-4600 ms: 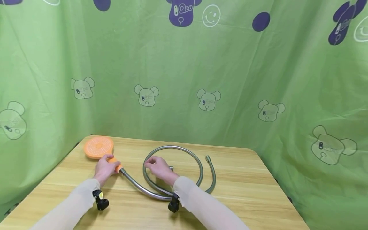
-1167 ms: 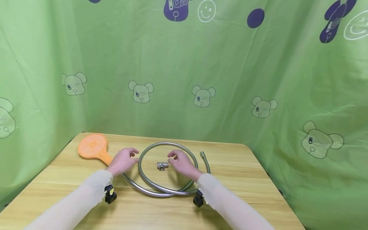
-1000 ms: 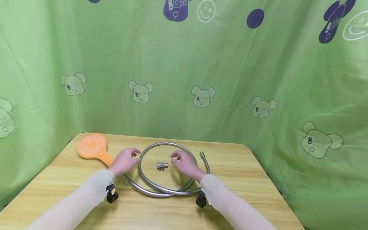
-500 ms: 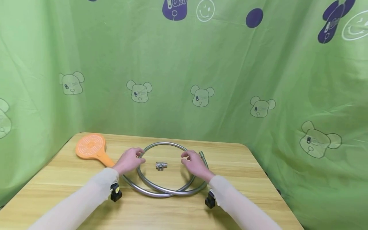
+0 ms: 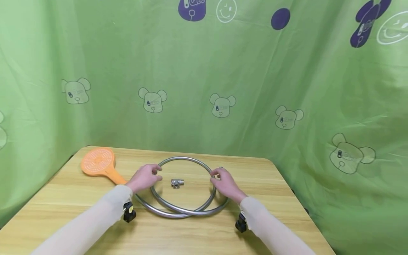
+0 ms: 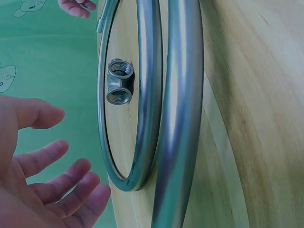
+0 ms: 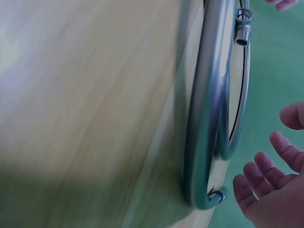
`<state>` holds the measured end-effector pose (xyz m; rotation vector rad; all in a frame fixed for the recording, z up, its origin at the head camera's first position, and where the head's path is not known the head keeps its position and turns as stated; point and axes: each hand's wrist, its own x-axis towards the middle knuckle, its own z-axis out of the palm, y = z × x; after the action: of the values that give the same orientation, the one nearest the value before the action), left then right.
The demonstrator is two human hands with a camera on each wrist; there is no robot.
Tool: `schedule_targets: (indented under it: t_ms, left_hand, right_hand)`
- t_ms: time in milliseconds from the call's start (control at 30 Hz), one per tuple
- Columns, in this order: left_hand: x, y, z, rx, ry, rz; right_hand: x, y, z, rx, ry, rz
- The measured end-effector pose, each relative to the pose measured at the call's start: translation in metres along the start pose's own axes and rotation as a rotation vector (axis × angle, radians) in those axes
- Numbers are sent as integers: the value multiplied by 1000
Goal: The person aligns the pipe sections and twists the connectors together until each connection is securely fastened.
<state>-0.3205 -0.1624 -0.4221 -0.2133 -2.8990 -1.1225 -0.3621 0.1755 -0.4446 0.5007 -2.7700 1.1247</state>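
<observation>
A silver shower hose lies coiled in a loop on the wooden table, and its left end runs to an orange shower head. Inside the loop sits a small metal tee fitting; two of its threaded openings face the left wrist view. My left hand hovers over the loop's left side with bent, parted fingers and nothing between them. Over the right side of the loop is my right hand, also holding nothing, fingers spread in the right wrist view. It hides most of the hose's free end.
The wooden table has rounded far corners. A green curtain with bear-head prints surrounds its back and sides. Black wrist cameras hang below both sleeves.
Earlier my left hand was on the shower head's handle and my right hand covered the fitting. The left has moved right, off the handle; the right has drawn away rightward, leaving the fitting inside the loop.
</observation>
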Motion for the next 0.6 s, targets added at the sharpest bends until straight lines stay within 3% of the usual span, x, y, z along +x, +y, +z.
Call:
schedule_targets:
  t_ms: [600]
  left_hand:
    - [-1,8,3,22,-10,-3]
  right_hand:
    - [-4,42,-17,-92,3,22]
